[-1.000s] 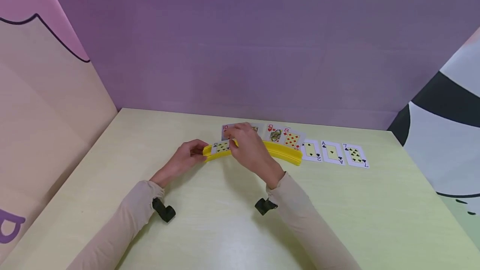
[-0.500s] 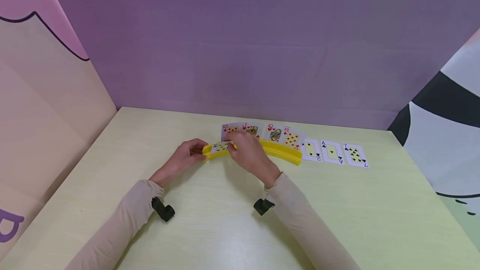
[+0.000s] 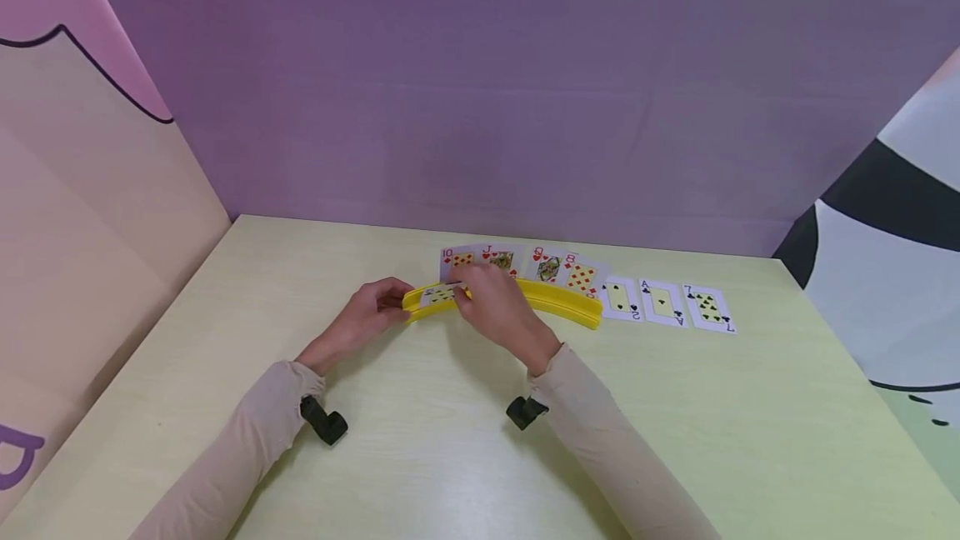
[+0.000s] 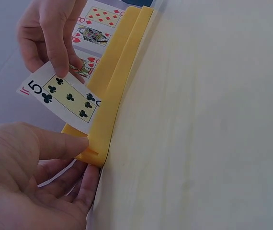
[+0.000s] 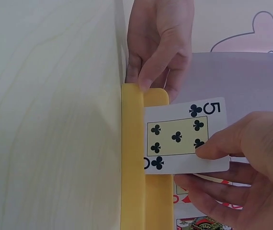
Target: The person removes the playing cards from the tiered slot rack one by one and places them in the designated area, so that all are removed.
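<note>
A curved yellow card holder (image 3: 566, 304) lies near the table's back edge. My left hand (image 3: 367, 311) grips its left end, thumb on top and fingers curled below. Over the holder's left part, my right hand (image 3: 497, 302) pinches a five of clubs (image 5: 175, 136) between thumb and fingers. That card's lower edge meets the holder's slot, and the card leans back in the left wrist view. Behind the holder is a row of red cards: a ten (image 3: 459, 258), a jack (image 3: 501, 260), a queen of hearts (image 3: 548, 267) and an eight of diamonds (image 3: 581, 277). The right hand partly covers the ten and jack.
Right of the holder, a black two (image 3: 619, 298), an ace of clubs (image 3: 662, 303) and a seven of clubs (image 3: 708, 307) lie face up in a row. A purple backdrop (image 3: 487, 107) rises behind the pale table (image 3: 420, 440).
The right hand has come down slightly and its fingers have closed on the five of clubs, uncovering more of the ten and jack. The left hand keeps its grip on the holder.
</note>
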`<state>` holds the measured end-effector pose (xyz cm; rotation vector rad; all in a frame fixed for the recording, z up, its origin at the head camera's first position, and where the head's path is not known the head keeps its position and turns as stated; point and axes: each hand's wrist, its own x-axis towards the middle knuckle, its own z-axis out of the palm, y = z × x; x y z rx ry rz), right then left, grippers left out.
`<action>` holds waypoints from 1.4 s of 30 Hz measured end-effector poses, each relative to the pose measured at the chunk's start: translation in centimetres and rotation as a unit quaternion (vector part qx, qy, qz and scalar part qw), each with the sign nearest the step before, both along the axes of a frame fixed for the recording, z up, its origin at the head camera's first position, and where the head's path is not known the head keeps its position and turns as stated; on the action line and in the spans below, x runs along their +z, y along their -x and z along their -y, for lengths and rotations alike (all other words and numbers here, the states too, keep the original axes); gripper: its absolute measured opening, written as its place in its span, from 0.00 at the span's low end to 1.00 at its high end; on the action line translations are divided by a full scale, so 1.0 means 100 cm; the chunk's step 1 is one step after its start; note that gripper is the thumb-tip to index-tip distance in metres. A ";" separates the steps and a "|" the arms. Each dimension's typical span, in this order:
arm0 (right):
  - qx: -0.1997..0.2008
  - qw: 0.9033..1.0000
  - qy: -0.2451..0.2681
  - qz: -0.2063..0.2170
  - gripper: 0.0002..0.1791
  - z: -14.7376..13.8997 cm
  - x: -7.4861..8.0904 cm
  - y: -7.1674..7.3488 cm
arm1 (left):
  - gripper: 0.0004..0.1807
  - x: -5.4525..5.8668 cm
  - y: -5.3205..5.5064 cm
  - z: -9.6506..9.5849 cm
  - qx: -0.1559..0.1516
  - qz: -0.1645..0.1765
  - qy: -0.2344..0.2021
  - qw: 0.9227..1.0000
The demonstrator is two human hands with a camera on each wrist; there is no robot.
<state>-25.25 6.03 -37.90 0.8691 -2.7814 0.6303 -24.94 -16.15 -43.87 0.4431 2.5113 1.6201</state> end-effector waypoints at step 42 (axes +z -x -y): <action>0.025 0.997 0.076 0.001 0.21 -0.018 0.015 -0.019 | 0.17 -0.003 0.000 0.001 0.000 -0.015 0.001 1.000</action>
